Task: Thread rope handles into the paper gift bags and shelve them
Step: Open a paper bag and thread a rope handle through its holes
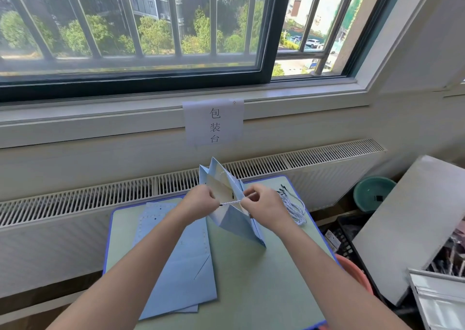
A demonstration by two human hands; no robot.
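Note:
A light blue paper gift bag (234,223) stands opened up on the small green table (264,279), its mouth pointing up and away from me. A white twisted rope handle (230,202) stretches across the bag's near top edge. My left hand (200,202) pinches the rope's dark-tipped left end. My right hand (261,205) pinches the rope at the right side of the bag's rim. A stack of flat blue bags (181,259) lies on the table to the left. A bundle of loose rope handles (294,207) lies to the right.
A radiator (100,194) runs along the wall under the window behind the table. A paper sign (214,122) hangs from the sill. Right of the table are a teal basin (372,192), a black crate (344,239), an orange bucket (352,272) and a grey board (407,226).

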